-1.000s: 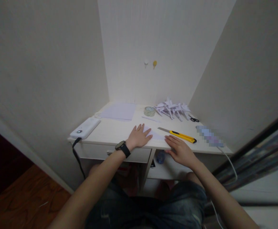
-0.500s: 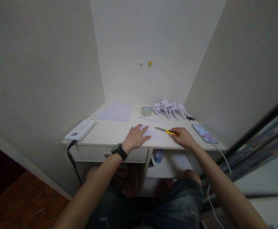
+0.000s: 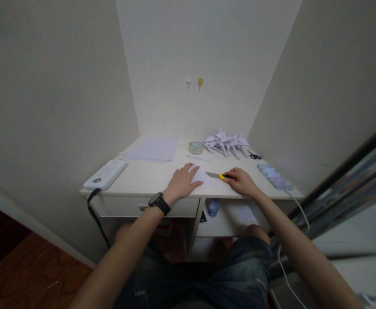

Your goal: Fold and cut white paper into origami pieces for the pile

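Note:
A piece of white paper (image 3: 203, 178) lies near the front of the desk, partly covered by my left hand (image 3: 184, 180). That hand rests on it with the fingers spread and wears a watch on the wrist. My right hand (image 3: 240, 180) is closed around the handle of a yellow and black utility knife (image 3: 222, 176). Its blade is out and points left, with the tip at the right side of the paper. Whether the blade touches the paper is hard to tell.
Behind the hands are a paper strip (image 3: 198, 158), a tape roll (image 3: 196, 147) and a pile of folded paper pieces (image 3: 226, 143). Black-handled scissors (image 3: 255, 156) and a phone (image 3: 275, 176) lie right. Paper sheets (image 3: 154, 149) and a white power bank (image 3: 105, 174) are left.
My right hand has moved left with the utility knife, bringing the blade to the paper. My left hand has stayed on the paper. The view has shifted slightly.

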A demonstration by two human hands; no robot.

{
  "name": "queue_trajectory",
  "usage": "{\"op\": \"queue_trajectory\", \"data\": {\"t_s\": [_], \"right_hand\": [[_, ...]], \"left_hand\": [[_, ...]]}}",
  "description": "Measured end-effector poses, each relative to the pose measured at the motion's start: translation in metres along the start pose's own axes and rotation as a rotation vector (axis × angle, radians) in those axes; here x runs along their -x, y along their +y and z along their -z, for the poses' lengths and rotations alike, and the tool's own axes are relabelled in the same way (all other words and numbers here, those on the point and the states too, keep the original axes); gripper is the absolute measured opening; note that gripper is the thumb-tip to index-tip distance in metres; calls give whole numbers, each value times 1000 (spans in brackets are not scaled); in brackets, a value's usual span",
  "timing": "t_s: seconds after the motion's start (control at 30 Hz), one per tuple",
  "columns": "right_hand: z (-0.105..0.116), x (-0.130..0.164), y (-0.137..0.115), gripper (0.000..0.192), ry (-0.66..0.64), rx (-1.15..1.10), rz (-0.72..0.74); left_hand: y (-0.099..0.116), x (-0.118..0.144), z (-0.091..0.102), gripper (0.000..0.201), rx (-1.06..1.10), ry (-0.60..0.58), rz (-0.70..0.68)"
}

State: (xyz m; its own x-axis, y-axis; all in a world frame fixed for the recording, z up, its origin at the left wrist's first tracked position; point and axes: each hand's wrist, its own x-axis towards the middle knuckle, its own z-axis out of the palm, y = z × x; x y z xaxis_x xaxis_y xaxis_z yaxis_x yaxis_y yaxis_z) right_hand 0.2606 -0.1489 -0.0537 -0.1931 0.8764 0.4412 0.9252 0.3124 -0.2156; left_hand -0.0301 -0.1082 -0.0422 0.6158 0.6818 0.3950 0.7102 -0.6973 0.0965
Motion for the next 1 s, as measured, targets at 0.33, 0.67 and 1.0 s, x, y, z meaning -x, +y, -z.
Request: {"op": "queue_trajectory", "data": {"t_s": [0.33, 0.67, 1.0], "right_hand": [[6, 2, -12, 30, -54, -30, 54], [7, 4, -12, 32, -133, -60, 71], [8, 6, -14, 32, -150, -105, 85]], "left_hand": [[0, 1, 0, 55, -73, 32, -54], [-1, -2, -6, 52, -113, -89, -48], [0, -4, -6, 46, -95, -41, -120]]}}
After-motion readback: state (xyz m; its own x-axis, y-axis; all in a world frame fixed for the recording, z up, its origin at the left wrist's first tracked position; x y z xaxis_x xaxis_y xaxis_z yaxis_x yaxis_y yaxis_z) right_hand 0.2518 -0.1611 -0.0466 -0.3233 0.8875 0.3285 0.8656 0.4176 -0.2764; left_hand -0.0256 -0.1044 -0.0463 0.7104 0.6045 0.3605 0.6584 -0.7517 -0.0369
